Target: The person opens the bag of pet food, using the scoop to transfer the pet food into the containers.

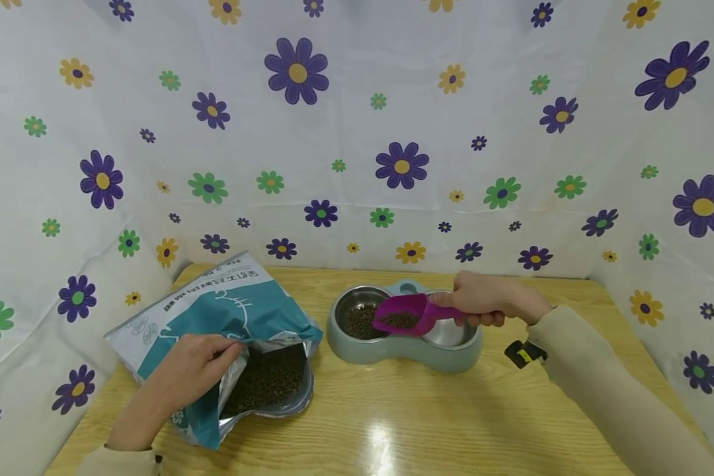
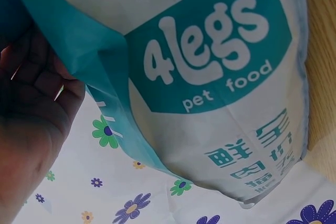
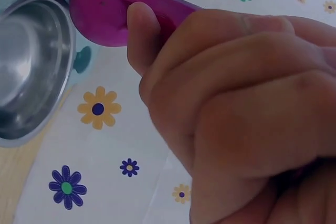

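My right hand grips the handle of a magenta scoop, seen also as the magenta scoop in the right wrist view. Some brown kibble lies in the scoop, whose lip overlaps the left bowl of a pale blue-green double feeder. Kibble lies in that left bowl; bare metal shows in the right bowl. With its fingers curled over the edge, my left hand pinches the mouth of a teal and white pet food bag. Brown kibble fills the bag's opening.
The wooden table carries the bag on its left and the feeder near its back middle. A white flowered cloth stands behind and along both sides. A small black device hangs at the right sleeve.
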Demonstrator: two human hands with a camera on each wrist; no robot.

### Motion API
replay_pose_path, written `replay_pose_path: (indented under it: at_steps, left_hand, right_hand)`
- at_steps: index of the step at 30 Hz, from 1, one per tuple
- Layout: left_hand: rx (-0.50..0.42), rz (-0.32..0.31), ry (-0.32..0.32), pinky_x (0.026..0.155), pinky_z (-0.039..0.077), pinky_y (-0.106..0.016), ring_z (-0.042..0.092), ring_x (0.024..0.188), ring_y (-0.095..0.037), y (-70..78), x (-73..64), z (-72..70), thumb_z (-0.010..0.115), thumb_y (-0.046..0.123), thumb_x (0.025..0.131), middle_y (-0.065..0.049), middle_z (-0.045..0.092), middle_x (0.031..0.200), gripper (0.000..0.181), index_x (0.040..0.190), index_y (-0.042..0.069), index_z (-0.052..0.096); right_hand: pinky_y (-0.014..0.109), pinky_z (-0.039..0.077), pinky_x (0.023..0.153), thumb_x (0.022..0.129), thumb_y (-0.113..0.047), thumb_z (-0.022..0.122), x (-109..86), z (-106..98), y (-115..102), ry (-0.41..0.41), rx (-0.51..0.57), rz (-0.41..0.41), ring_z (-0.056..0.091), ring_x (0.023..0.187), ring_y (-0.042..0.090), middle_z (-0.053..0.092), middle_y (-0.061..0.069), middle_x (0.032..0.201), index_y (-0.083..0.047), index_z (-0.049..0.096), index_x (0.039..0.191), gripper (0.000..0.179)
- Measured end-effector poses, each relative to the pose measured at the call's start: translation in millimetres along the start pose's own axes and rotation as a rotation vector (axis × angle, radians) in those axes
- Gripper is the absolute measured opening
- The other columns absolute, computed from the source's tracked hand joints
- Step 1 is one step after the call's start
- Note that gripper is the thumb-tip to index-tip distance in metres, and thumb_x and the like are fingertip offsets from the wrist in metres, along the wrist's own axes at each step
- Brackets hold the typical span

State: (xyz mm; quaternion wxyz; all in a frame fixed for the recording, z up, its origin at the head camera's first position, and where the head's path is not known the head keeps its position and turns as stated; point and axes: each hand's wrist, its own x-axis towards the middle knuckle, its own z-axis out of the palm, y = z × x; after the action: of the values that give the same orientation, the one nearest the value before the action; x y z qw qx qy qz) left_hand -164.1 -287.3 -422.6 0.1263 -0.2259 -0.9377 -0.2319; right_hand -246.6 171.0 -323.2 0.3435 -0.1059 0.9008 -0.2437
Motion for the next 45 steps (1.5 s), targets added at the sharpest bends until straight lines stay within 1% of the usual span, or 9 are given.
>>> replay_pose_path:
  at_steps: [9, 14, 18, 22, 26, 30, 34, 38, 45]
  left_hand:
    - [-0.012, 0.016, 0.007, 0.048, 0.031, -0.018, 0.029, 0.048, 0.007, -0.7, 0.0, 1.0, 0.067, 0.010, 0.098, 0.019, 0.030, 0.058, 0.049, 0.058, 0.026, 0.043]
    - [-0.014, 0.024, 0.014, 0.049, 0.030, -0.018, 0.028, 0.049, 0.006, -0.6, 1.3, 0.4, 0.067, 0.009, 0.098, 0.018, 0.030, 0.058, 0.049, 0.058, 0.025, 0.042]
    - [-0.010, 0.023, 0.014, 0.049, 0.030, -0.018, 0.027, 0.049, 0.006, -0.6, 2.4, 0.0, 0.067, 0.010, 0.098, 0.018, 0.030, 0.057, 0.049, 0.059, 0.025, 0.042]
    - [0.001, 0.013, 0.006, 0.050, 0.029, -0.019, 0.027, 0.049, 0.006, -0.9, 2.8, -0.8, 0.066, 0.012, 0.099, 0.017, 0.030, 0.057, 0.048, 0.059, 0.025, 0.043]
    - [-0.006, 0.016, 0.006, 0.049, 0.029, -0.019, 0.027, 0.048, 0.006, -1.0, 2.9, -0.5, 0.066, 0.011, 0.099, 0.017, 0.029, 0.057, 0.048, 0.059, 0.025, 0.043]
    - [-0.017, 0.029, 0.014, 0.049, 0.030, -0.018, 0.027, 0.048, 0.006, -0.8, 3.3, -0.1, 0.067, 0.010, 0.098, 0.018, 0.030, 0.057, 0.048, 0.059, 0.026, 0.044]
    - [-0.014, 0.023, 0.011, 0.049, 0.030, -0.019, 0.028, 0.048, 0.006, -1.0, 2.7, -0.5, 0.066, 0.010, 0.098, 0.018, 0.030, 0.057, 0.048, 0.059, 0.026, 0.044]
    - [-0.006, -0.001, -0.001, 0.049, 0.030, -0.018, 0.029, 0.048, 0.005, -1.4, 1.4, -1.3, 0.066, 0.010, 0.099, 0.019, 0.029, 0.057, 0.049, 0.059, 0.027, 0.043]
    - [-0.012, 0.003, -0.001, 0.049, 0.031, -0.019, 0.030, 0.048, 0.006, -1.4, -0.1, -0.5, 0.066, 0.010, 0.099, 0.018, 0.031, 0.057, 0.048, 0.059, 0.026, 0.045]
  right_hand:
    - [0.020, 0.029, 0.044, 0.106, -0.051, 0.046, 6.0, -13, -20, -0.036, -0.144, 0.057, 0.032, 0.044, 0.006, 0.042, -0.006, 0.050, -0.015, 0.057, 0.061, 0.059]
    - [0.020, 0.029, 0.043, 0.107, -0.050, 0.046, 7.4, -17, -27, -0.031, -0.207, 0.042, 0.031, 0.043, 0.006, 0.041, -0.007, 0.049, -0.017, 0.055, 0.057, 0.060]
    - [0.020, 0.029, 0.042, 0.106, -0.047, 0.049, 7.0, -18, -34, -0.005, -0.253, 0.002, 0.031, 0.040, 0.006, 0.039, -0.007, 0.046, -0.017, 0.051, 0.054, 0.060]
    - [0.021, 0.031, 0.040, 0.105, -0.044, 0.052, 7.6, -16, -41, 0.049, -0.311, -0.028, 0.035, 0.038, 0.007, 0.039, -0.007, 0.045, -0.017, 0.045, 0.054, 0.058]
    - [0.021, 0.035, 0.041, 0.104, -0.044, 0.056, 7.7, -12, -47, 0.122, -0.365, -0.027, 0.040, 0.039, 0.009, 0.042, -0.005, 0.050, -0.013, 0.051, 0.068, 0.048]
    - [0.022, 0.037, 0.046, 0.103, -0.043, 0.058, 7.0, -9, -51, 0.170, -0.373, -0.021, 0.045, 0.047, 0.010, 0.047, -0.003, 0.059, -0.008, 0.058, 0.083, 0.041]
    - [0.024, 0.039, 0.053, 0.102, -0.042, 0.060, 6.9, -3, -52, 0.229, -0.399, -0.040, 0.050, 0.059, 0.013, 0.051, 0.000, 0.069, -0.005, 0.061, 0.091, 0.038]
    - [0.025, 0.037, 0.054, 0.101, -0.043, 0.062, 5.7, 6, -54, 0.300, -0.430, -0.046, 0.048, 0.061, 0.013, 0.049, 0.000, 0.070, -0.007, 0.062, 0.089, 0.037]
    - [0.021, 0.030, 0.046, 0.101, -0.039, 0.065, 0.9, 21, -55, 0.411, -0.519, -0.100, 0.042, 0.051, 0.009, 0.044, -0.004, 0.059, -0.012, 0.063, 0.076, 0.037]
